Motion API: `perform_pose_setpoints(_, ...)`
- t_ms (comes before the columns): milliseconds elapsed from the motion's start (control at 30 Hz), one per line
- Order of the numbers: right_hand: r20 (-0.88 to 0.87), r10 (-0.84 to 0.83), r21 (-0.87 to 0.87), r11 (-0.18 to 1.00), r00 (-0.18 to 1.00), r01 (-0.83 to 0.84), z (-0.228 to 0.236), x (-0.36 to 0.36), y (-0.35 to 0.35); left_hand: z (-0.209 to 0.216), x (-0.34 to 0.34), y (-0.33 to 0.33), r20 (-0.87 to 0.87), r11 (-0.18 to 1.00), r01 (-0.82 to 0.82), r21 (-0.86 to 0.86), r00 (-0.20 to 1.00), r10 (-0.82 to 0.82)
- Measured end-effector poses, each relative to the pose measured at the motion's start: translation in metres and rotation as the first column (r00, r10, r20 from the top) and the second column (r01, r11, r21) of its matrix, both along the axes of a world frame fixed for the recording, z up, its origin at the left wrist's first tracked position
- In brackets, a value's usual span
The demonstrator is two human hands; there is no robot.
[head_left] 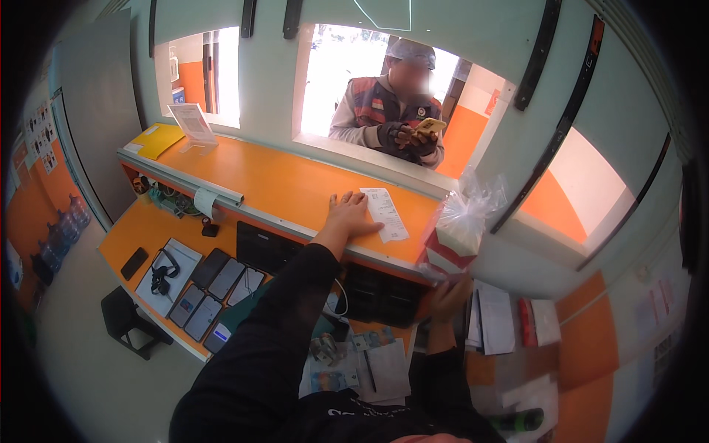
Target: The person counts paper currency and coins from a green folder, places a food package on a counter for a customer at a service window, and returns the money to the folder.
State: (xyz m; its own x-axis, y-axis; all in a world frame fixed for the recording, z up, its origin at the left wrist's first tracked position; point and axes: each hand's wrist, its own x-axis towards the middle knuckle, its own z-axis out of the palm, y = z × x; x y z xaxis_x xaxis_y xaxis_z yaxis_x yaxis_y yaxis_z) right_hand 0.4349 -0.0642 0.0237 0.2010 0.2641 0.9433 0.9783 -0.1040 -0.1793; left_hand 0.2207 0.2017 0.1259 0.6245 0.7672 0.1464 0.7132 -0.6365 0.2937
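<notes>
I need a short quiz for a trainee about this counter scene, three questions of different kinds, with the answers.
1. True or false: the left hand rests flat on the counter.
2. What does the right hand hold up?
A. a phone
B. a bagged box
C. a pen
3. What paper lies beside the left hand?

Key: 1 true; 2 B; 3 a receipt, touching its fingers.

One head-worn fisheye view looks down and forward, close over the orange counter [295, 181] toward the service window [354, 81].
</notes>
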Motion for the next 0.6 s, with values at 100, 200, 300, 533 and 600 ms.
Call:
perform_pose_setpoints(100, 0.008, 0.004, 0.021, 1.000, 1.000, -0.004, 0.0019, 0.0015, -0.0001, 0.0006, 0.0021, -0.0039, 0.001, 0.999, 0.005, -0.041, 1.000, -0.005)
perform_pose_setpoints(200, 0.012, 0.014, 0.014, 1.000, 1.000, -0.014, 0.0049, -0.0055, 0.0010, 0.0003, -0.0011, 0.0008, -0.005, 1.000, 0.001, -0.004, 1.000, -0.001)
perform_pose_setpoints(300, 0.014, -0.001, -0.005, 1.000, 1.000, 0.001, 0.0050, -0.0052, 0.0005, 0.0015, 0.0000, -0.0005, -0.006, 1.000, 0.001, -0.017, 1.000, -0.001)
perform_pose_setpoints(533, -0.003, 0.044, -0.007, 0.999, 0.999, -0.044, 0.0015, -0.0021, -0.0003, 0.0011, 0.0014, -0.0002, -0.004, 1.000, -0.009, -0.006, 1.000, 0.009)
perform_pose_setpoints(600, 0.007, 0.015, 0.002, 1.000, 1.000, -0.015, -0.0017, 0.0029, 0.0018, 0.0012, 0.0027, 0.0009, 0.001, 1.000, -0.006, 0.003, 1.000, 0.006)
